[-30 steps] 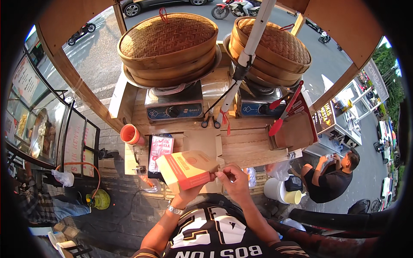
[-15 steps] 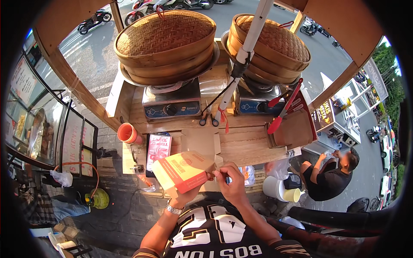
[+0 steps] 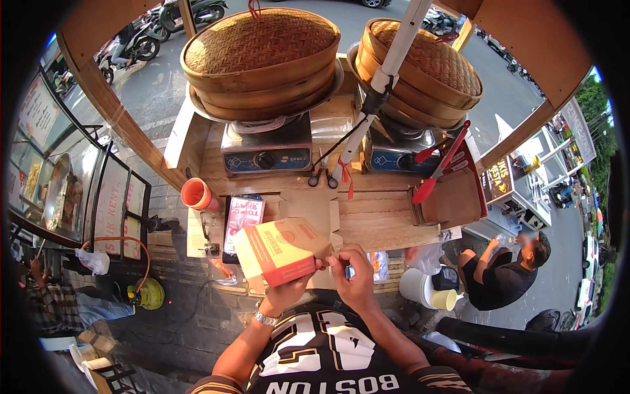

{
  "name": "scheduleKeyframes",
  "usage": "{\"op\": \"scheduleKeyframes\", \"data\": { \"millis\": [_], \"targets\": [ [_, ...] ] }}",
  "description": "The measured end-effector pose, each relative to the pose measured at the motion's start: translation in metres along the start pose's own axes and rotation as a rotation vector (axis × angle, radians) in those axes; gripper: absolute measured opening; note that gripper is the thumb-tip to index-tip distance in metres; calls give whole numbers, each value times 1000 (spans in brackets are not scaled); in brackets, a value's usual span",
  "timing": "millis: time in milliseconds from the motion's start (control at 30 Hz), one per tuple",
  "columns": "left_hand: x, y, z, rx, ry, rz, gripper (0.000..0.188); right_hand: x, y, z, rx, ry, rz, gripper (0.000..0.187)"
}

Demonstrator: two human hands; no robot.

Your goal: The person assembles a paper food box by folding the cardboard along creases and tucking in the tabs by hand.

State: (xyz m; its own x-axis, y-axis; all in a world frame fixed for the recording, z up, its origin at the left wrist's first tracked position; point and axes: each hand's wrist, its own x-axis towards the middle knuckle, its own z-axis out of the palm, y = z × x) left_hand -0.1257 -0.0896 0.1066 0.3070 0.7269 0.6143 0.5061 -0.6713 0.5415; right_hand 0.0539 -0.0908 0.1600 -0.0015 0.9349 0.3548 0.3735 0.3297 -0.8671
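The left hand (image 3: 283,295) grips the box (image 3: 279,249) from beneath, near the counter (image 3: 384,226), apparently steadying it while the right hand (image 3: 356,279) pinches its right end between pressed-together fingers.

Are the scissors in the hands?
No, the scissors are beside the white pole, while the left hand holds a box and the right hand is at its corner.

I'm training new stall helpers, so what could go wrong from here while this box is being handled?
The box might slip, since it is tilted in the left grip. Its card could crease where the right grip is at its right-hand corner. The orange cup, near the counter's left edge, could perhaps be knocked off.
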Motion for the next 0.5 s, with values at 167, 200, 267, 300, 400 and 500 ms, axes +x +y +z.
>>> {"op": "scheduleKeyframes", "data": {
  "millis": [167, 200, 267, 300, 400, 500],
  "targets": [
    [-8, 5, 7, -461, 44, -290, 25, -2, 2, 3, -76, 6, -91, 14],
    [-13, 3, 9, -341, 11, -250, 26, -1, 3, 4, -119, 8, -138, 14],
    [-24, -3, 16, -535, -79, -518, 21, -2, 7, 5, -197, 9, -237, 13],
    [-29, -6, 21, -641, -128, -664, 20, -1, 9, 5, -233, 10, -291, 13],
    [-38, -11, 33, -618, -9, -536, 21, -3, 14, 6, -279, 10, -290, 14],
    [-42, -11, 27, 182, -24, -82, 29, -5, 18, 11, -234, 6, -197, 16]
  ]
}}
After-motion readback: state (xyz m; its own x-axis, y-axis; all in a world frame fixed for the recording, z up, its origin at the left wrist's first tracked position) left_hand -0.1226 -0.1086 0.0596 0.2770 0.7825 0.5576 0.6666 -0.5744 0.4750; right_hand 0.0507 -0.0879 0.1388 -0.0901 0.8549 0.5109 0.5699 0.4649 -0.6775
